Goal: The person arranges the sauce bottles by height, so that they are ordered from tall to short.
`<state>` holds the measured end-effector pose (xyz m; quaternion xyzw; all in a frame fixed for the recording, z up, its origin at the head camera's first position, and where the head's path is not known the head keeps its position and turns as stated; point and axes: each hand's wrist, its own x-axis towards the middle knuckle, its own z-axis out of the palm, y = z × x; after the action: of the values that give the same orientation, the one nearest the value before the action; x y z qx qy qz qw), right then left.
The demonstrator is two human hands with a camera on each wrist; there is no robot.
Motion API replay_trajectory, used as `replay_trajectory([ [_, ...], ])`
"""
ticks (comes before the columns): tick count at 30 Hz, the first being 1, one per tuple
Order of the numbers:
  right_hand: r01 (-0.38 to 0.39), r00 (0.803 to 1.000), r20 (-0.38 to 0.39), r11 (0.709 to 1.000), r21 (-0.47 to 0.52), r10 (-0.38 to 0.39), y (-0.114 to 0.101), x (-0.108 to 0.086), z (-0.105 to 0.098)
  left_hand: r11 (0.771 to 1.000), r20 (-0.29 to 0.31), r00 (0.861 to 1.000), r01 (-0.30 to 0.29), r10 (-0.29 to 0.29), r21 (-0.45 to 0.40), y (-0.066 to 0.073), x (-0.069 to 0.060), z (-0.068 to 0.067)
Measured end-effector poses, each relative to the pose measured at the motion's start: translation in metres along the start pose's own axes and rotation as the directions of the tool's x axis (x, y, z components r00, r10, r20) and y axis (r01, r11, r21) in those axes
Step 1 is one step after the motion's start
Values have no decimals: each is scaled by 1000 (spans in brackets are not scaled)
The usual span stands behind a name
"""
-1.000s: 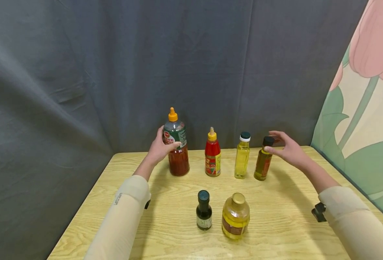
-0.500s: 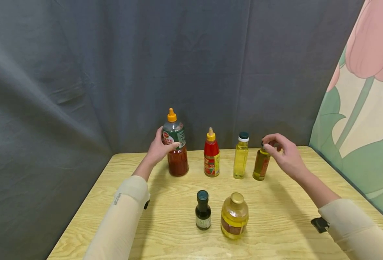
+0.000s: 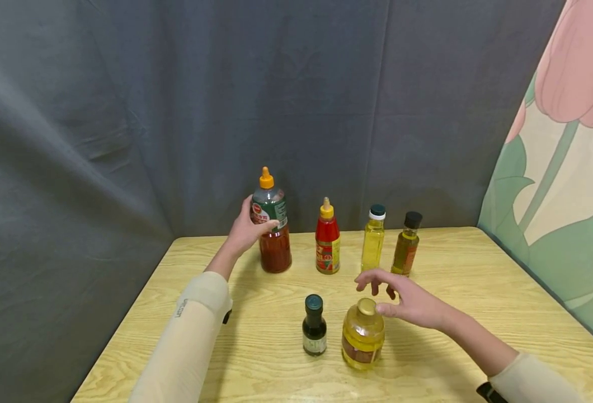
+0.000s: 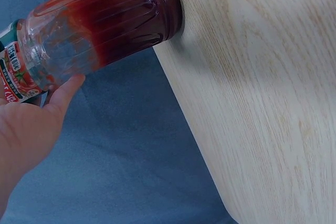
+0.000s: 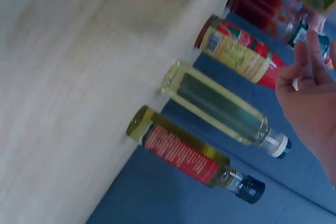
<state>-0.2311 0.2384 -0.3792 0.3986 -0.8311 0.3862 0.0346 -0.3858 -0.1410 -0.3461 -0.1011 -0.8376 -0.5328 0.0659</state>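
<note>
My left hand grips a large squeeze bottle of red sauce with an orange nozzle cap, upright at the back left of the table. In the left wrist view the thumb lies along the clear, ribbed part of that bottle. My right hand hovers beside and just above the cap of a wide oil bottle, fingers spread and loosely bent, nothing held. Whether the thumb touches the gold cap I cannot tell. Left of it stands a small dark bottle with a green cap.
Along the back stand a smaller red squeeze bottle, a pale yellow oil bottle and a dark olive oil bottle with a black cap. A grey curtain hangs behind the wooden table; a floral panel borders the right.
My right hand has left the black-capped olive oil bottle and come forward and left to the wide oil bottle. My left hand stays on the large sauce bottle.
</note>
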Motion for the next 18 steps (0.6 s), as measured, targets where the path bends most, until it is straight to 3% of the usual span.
replay_trajectory([
  [3, -8, 997, 72, 999, 38, 5, -2, -4, 7, 1000, 1, 1000, -4, 4, 8, 0, 1, 0],
  [9, -111, 981, 169, 991, 77, 97, -6, -9, 16, 1000, 2, 1000, 4, -4, 16, -2, 1, 0],
  [18, -68, 983, 163, 995, -76, 80, -11, -8, 19, 1000, 2, 1000, 4, -4, 12, -1, 2, 0],
])
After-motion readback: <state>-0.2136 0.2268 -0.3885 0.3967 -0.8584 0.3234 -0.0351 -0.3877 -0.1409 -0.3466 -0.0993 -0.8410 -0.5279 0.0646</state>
